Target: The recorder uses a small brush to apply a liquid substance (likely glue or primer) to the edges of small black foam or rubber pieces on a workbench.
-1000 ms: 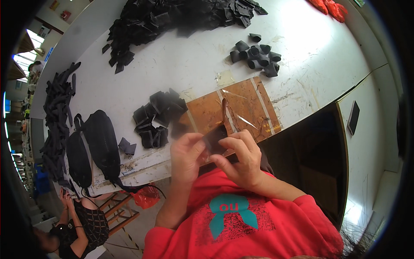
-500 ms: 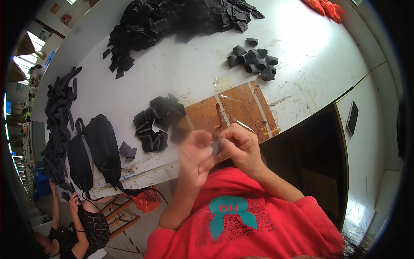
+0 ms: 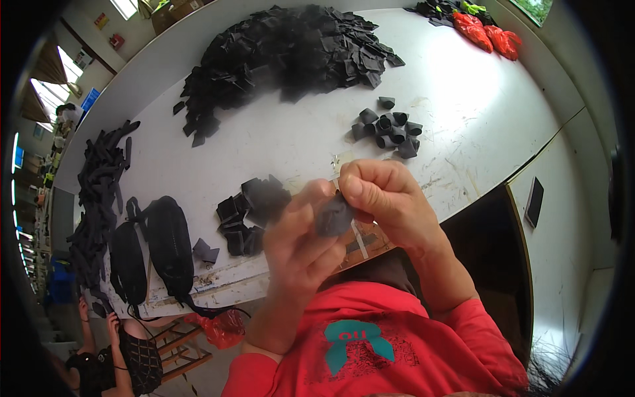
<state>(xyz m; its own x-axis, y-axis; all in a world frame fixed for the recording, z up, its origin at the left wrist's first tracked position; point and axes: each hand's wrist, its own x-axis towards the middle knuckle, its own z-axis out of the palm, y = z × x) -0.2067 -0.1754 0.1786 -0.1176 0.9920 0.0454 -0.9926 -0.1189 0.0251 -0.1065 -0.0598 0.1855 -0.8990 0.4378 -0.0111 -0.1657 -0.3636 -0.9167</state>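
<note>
A small dark grey-black fabric piece [image 3: 334, 216], curled into a loop, is held up in front of my chest. My right hand [image 3: 391, 198] pinches its upper edge between thumb and forefinger. On its other side the bent fingers of my left hand [image 3: 297, 248] close on the piece, partly smeared by motion. Below the hands is a brown board [image 3: 377, 243] with pale tape strips, mostly covered. Just left of my left hand lies a small group of flat black pieces [image 3: 239, 228]. Beyond my right hand stands a cluster of rolled black loops [image 3: 390, 132].
A large heap of black pieces [image 3: 284, 53] covers the table's far side. Long black strips [image 3: 99, 192] pile up at the left, beside two black pouches [image 3: 169, 245]. Red plastic bags [image 3: 473, 33] lie far right, a dark phone-like slab [image 3: 534, 202] nearer. Another person's hand [image 3: 114, 324] touches the strips.
Both hands have risen with the fabric piece, which now shows more fully between them. The view has tilted, so the table's far side shows more.
</note>
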